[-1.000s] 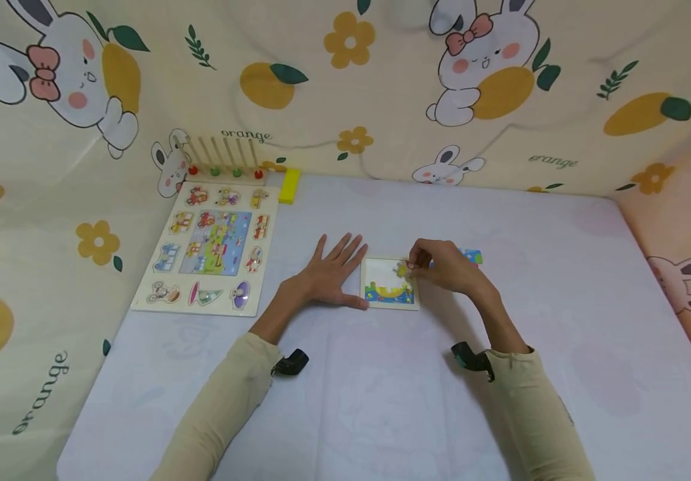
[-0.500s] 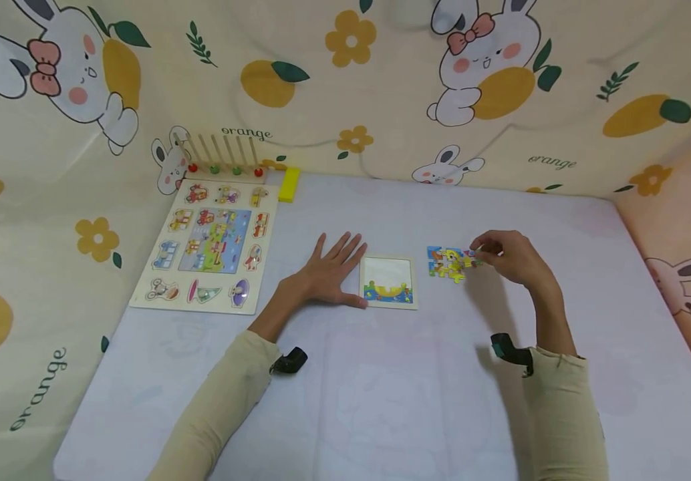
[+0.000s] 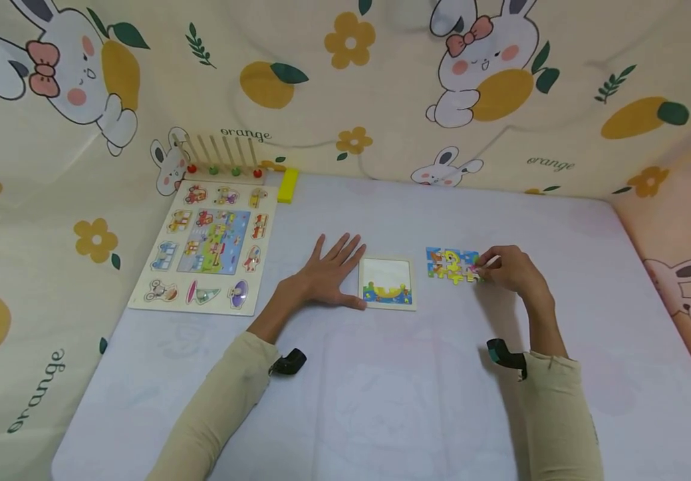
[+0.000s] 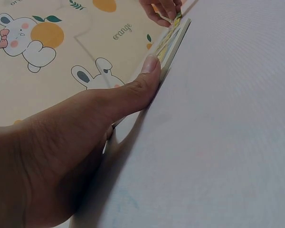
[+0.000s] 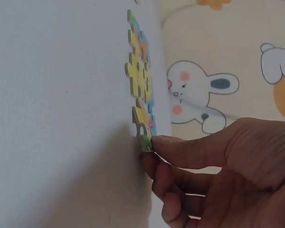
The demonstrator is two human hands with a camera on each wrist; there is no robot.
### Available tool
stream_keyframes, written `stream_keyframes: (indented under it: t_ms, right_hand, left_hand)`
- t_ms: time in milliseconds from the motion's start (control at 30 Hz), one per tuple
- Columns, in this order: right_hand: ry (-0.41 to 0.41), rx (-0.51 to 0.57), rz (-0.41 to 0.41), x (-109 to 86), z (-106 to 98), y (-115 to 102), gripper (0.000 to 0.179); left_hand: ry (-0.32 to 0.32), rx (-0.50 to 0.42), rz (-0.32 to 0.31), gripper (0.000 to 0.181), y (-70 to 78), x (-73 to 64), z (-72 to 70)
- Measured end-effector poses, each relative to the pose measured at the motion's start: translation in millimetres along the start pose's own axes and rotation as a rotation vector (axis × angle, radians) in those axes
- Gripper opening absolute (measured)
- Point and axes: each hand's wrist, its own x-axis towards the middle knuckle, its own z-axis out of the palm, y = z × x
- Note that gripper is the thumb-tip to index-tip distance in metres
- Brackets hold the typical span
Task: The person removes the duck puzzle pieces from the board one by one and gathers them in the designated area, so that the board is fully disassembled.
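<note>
My two hands were well apart over a pale table (image 3: 381, 394). My left hand (image 3: 331, 274) lay with its fingers spread on the tabletop, the thumb touching the near left corner of a small square puzzle tray (image 3: 389, 270). A strip of blue, green and yellow pieces filled the tray's near side; the rest showed its bare white base. To the right of the tray, apart from it, lay a cluster of colourful jigsaw pieces (image 3: 452, 264). At the cluster's right end, my right hand (image 3: 510, 268) pinched a piece with a green patch (image 5: 147, 143) between thumb and forefinger, the other fingers curled beneath. Far to the left lay a large picture board (image 3: 182, 302), with a bead rack (image 3: 225, 178) behind it and a yellow block (image 3: 287, 186) near its far right corner.
</note>
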Motion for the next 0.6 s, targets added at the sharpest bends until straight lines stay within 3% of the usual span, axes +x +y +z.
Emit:
stream_keyframes:
  t_ms: [600]
  right_hand:
    - [-0.010,-0.100,0.053,-0.3,-1.2,-3.1,0.036]
  left_hand:
    - [-0.006,-0.002,-0.011,0.121,-0.4,0.2,1.0]
